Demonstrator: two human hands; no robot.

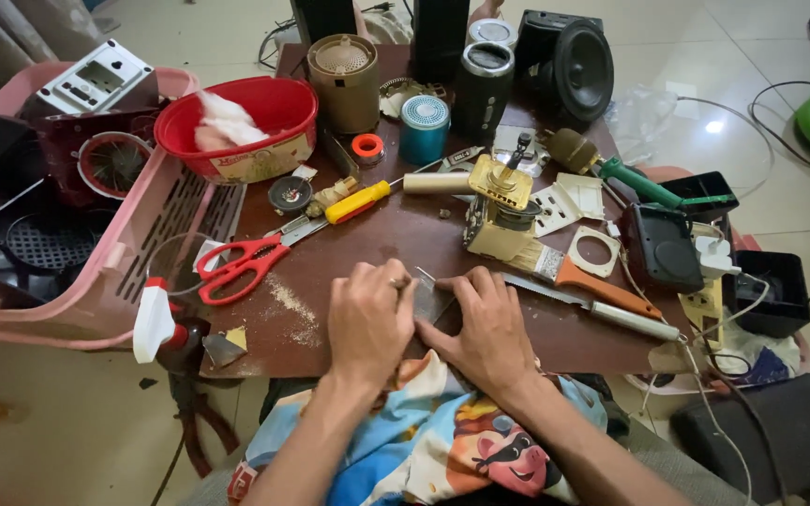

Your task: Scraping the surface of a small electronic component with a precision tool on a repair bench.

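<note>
A: Item one: a small flat grey metal piece (430,298), lying at the near edge of the desk (555,342), between the two hands. The left hand (367,323) is closing over its left side, apparently gripping a thin pointed tool (421,275) whose tip is poking out above the knuckles. The right hand (487,323) is spreading flat, fingers pressing the piece down; it is gripping nothing.

B: Risks?

A: The tool is working right beside the right fingertips; a slip is likely to jab them. The piece is sitting near the desk edge, above the person's lap, so a hard push may send it off.

B: Surroundings?

A: Item two: a serrated knife with an orange handle (583,289), blade pointing toward the right hand; a sideways sweep of that hand is risking a cut. Item three: red scissors (236,265), lying apart to the left. Item four: a brass-coloured mechanism (499,211) standing behind the hands, liable to topple if bumped. Sawdust (294,307) is lying loose beside the left hand.
</note>
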